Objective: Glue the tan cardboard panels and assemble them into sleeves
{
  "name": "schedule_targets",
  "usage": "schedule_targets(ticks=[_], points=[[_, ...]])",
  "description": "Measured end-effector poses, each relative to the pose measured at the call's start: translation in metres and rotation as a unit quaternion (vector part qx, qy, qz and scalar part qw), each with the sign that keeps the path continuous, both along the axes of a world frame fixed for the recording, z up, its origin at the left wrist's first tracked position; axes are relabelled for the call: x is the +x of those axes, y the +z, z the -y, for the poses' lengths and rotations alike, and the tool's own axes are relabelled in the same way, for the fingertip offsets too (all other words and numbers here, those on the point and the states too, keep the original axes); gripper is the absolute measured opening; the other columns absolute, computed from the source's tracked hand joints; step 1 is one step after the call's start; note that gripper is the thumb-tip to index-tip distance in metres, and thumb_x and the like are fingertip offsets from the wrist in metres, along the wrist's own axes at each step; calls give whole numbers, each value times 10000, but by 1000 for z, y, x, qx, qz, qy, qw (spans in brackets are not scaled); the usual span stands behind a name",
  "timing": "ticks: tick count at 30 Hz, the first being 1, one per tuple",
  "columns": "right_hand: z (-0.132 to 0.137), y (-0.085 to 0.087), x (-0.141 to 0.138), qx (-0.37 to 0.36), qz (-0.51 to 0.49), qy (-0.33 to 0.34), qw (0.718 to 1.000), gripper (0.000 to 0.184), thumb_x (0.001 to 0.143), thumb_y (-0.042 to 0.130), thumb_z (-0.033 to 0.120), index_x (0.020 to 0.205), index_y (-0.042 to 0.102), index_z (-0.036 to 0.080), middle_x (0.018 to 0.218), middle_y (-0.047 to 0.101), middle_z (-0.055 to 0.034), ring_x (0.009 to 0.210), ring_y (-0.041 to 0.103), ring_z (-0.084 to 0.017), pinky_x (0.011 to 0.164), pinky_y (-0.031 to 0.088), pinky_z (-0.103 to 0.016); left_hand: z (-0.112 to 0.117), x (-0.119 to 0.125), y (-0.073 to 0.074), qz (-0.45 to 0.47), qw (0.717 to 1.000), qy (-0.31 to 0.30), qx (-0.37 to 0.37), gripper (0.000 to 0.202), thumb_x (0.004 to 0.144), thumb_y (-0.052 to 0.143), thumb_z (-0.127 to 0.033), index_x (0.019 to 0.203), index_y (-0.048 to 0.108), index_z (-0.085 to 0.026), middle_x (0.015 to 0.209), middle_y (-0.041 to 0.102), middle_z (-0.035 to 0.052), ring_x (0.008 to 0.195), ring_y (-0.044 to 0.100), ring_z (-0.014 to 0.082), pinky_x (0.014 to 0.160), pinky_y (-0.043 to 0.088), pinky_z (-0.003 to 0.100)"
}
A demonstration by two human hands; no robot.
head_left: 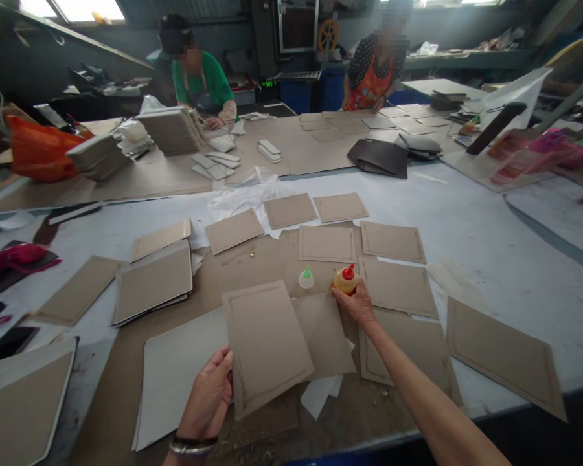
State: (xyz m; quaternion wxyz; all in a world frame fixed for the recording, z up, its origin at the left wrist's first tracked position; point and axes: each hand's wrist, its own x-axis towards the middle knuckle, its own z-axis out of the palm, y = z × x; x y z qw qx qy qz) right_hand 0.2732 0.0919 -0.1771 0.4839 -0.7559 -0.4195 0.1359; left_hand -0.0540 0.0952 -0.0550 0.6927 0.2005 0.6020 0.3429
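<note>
My left hand (208, 395) grips the lower left edge of a grey cardboard panel (267, 343) with a glue line traced round its border, holding it over the brown paper on the table (490, 213). My right hand (355, 303) reaches forward and closes round a small yellow glue bottle with a red cap (344, 279) standing on the table. A clear bottle with a green cap (306, 278) stands just left of it.
Several glued cardboard panels (393, 241) lie spread across the table ahead and to the right. A stack of boards (153, 281) sits to the left. Two people work at the far side among stacks of boards (172, 129) and dark sheets (379, 157). An orange bag (39, 152) lies far left.
</note>
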Motion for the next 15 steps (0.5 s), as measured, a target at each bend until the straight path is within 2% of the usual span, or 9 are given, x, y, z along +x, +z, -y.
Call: schedule_targets(ticks=[3, 7, 12, 15], points=[[-1, 8, 1, 9, 11, -21, 1000, 504, 623, 635, 493, 987, 475, 183, 908, 534, -51, 815, 507, -214, 765, 425, -371, -1, 1, -3, -14, 1000, 1, -12, 185, 785, 479, -73, 947, 556, -120, 843, 680, 84, 811, 647, 170, 711, 539, 270], [14, 43, -3, -18, 5, -47, 999, 483, 607, 651, 503, 934, 460, 204, 827, 509, -22, 756, 489, -204, 727, 424, -368, -2, -2, -6, -8, 1000, -11, -15, 189, 780, 490, -79, 952, 554, -122, 844, 684, 78, 812, 650, 173, 722, 542, 279], [60, 97, -18, -97, -107, 36, 989, 472, 626, 672, 464, 962, 462, 206, 812, 540, -8, 731, 507, -190, 687, 422, -331, -6, -8, -9, -14, 999, -34, -4, 198, 753, 502, -66, 932, 561, -128, 844, 688, 71, 803, 652, 167, 714, 540, 259], [92, 113, -35, -124, -239, 100, 958, 477, 648, 667, 443, 1007, 487, 187, 870, 566, -25, 787, 520, -197, 713, 422, -324, -8, -9, -9, -12, 999, -51, -15, 205, 737, 516, -64, 923, 569, -131, 846, 691, 70, 804, 653, 168, 702, 537, 251]])
